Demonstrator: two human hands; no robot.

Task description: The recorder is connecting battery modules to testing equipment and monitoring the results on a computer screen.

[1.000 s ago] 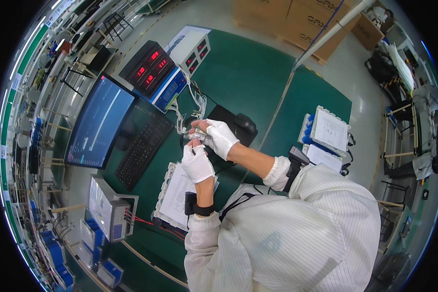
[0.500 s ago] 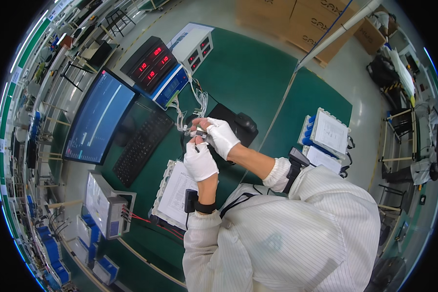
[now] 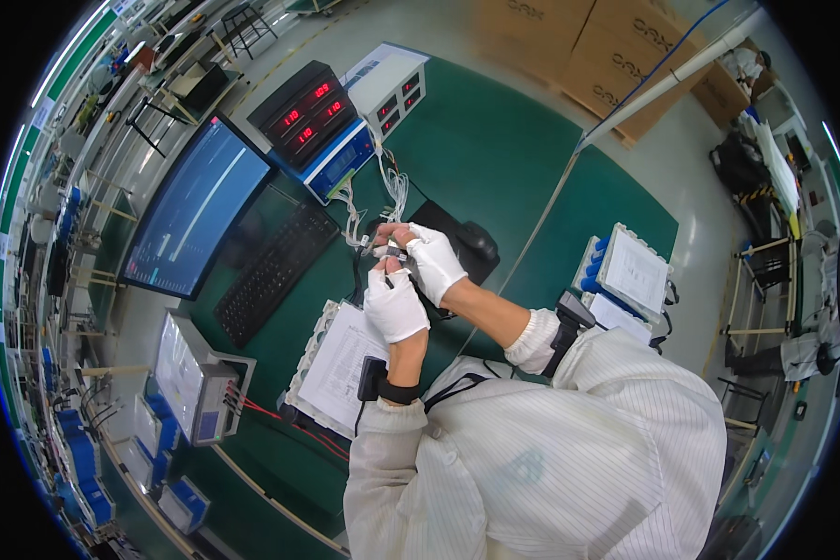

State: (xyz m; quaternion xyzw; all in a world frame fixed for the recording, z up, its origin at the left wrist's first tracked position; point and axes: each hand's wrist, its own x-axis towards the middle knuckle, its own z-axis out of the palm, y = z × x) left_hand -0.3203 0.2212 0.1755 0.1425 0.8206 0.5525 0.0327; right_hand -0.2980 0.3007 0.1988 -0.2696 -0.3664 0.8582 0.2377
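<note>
My left hand (image 3: pixel 397 306), in a white fingerless glove, is closed with its bare fingertips pinching a small dark-and-silver part (image 3: pixel 397 252). From the far right side my right hand (image 3: pixel 435 263), gloved the same way, has its fingers closed on this part too. The part is too small to name, and fingers cover most of it. Just beyond the fingertips lies a bundle of white wires (image 3: pixel 353 224), coming from a blue-fronted instrument (image 3: pixel 338 163). A black mouse (image 3: pixel 474 240) on a dark pad (image 3: pixel 429 217) is close to my right hand.
A monitor (image 3: pixel 199 205) and black keyboard (image 3: pixel 275 275) stand to the left. Stacked meters (image 3: pixel 301 112) with red digits and a white box (image 3: pixel 383 89) are behind. Paper-topped trays (image 3: pixel 341 359) (image 3: pixel 633 266) lie near me and at right. Red leads run from a boxed instrument (image 3: pixel 217 392).
The whole view has shifted slightly. My hands stay together around the small part, with only a slight change in finger position.
</note>
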